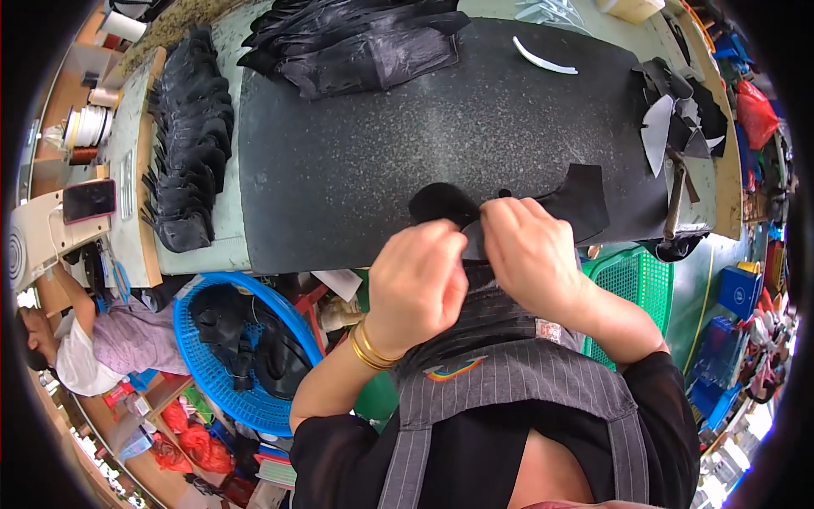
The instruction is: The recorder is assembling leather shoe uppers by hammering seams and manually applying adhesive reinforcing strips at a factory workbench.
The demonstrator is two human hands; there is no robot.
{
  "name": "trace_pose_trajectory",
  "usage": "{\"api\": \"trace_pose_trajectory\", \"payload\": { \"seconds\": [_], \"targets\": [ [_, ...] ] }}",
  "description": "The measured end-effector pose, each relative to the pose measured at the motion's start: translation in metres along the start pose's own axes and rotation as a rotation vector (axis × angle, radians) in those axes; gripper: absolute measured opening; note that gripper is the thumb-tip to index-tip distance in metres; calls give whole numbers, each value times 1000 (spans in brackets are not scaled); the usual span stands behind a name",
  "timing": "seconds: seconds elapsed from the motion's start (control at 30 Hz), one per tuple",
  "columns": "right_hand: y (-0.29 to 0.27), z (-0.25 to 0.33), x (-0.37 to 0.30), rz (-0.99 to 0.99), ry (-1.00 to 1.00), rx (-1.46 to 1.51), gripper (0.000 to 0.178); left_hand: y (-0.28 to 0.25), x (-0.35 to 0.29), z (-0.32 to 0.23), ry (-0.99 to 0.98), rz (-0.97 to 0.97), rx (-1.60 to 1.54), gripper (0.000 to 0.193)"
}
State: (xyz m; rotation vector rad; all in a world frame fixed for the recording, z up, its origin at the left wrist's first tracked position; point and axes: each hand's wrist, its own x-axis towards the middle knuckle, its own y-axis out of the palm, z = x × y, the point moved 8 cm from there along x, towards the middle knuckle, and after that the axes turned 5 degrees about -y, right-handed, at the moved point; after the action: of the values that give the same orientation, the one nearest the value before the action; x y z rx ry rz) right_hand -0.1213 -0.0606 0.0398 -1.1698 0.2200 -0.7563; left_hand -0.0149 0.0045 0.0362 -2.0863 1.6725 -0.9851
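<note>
My left hand [420, 280] and my right hand [532, 246] are close together over the near edge of the dark work mat [339, 170]. Both are closed, with fingers pinching a black leather-like cut piece [585, 204]. One flat, angular end of it sticks out to the right of my right hand. Beyond my left fingers shows a rounded, fuzzy black part [443, 204]; I cannot tell whether it belongs to the same piece. A small greyish edge [475, 242] shows between the hands. The fingertips are mostly hidden behind the knuckles.
Black pieces are stacked at the back [365, 55] and in a row [191, 144] on the left. A white curved strip [543, 58], scraps [678, 114] and a hammer [676, 195] lie beyond. Below stand a blue basket [188, 373] and green basket [636, 284]. Another person [127, 339] is at left.
</note>
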Motion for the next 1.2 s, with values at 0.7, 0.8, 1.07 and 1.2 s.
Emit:
{"api": "trace_pose_trajectory", "payload": {
  "seconds": [0.7, 0.8, 1.07, 1.2],
  "targets": [
    [27, 35, -28, -66, -630, -583, 23, 14, 23, 76, -842, 316, -555, 18],
    [23, 35, -27, -59, -631, -534, 22, 14, 23, 64, -948, 447, -704, 18],
    [17, 30, -25, -125, -599, -470, 29, 20, 50, 80, -861, 581, -95, 29],
    [16, 31, -24, -130, -626, -503, 40, 25, 52, 69, -846, 649, -41, 21]
  ]
}}
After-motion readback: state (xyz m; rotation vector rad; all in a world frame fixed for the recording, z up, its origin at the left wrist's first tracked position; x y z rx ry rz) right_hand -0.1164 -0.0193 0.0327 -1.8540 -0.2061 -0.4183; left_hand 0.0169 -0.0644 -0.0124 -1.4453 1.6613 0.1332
